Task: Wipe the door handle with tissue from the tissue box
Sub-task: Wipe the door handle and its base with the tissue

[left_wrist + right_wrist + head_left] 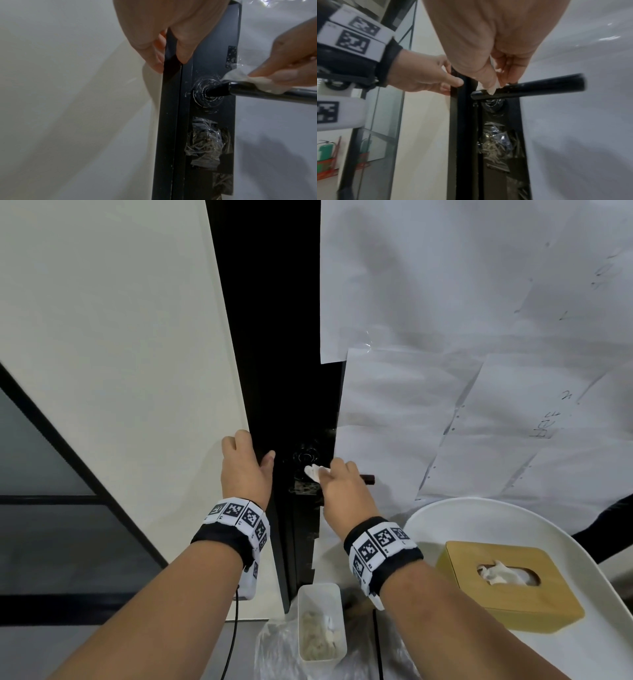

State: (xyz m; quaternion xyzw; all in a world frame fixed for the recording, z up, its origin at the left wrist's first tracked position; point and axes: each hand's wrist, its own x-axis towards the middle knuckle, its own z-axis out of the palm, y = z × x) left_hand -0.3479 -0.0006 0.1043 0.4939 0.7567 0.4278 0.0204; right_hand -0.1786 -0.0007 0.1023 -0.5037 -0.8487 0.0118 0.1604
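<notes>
The right hand [344,491] pinches a crumpled tissue [254,82] against the black door handle [267,93] near its rosette, which only the wrist views show clearly. The left hand [245,470] grips the door's edge [169,121]. The wooden tissue box [507,583] sits on the round white table [582,655], near its left edge.

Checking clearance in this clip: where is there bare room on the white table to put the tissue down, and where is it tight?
Bare patches on the white table: the strip between its far rim and the tissue box, and the near corner right of the box. It is tight by the door: the right hand holds the tissue on the handle, the left hand grips the door edge, and the bin stands below.
</notes>
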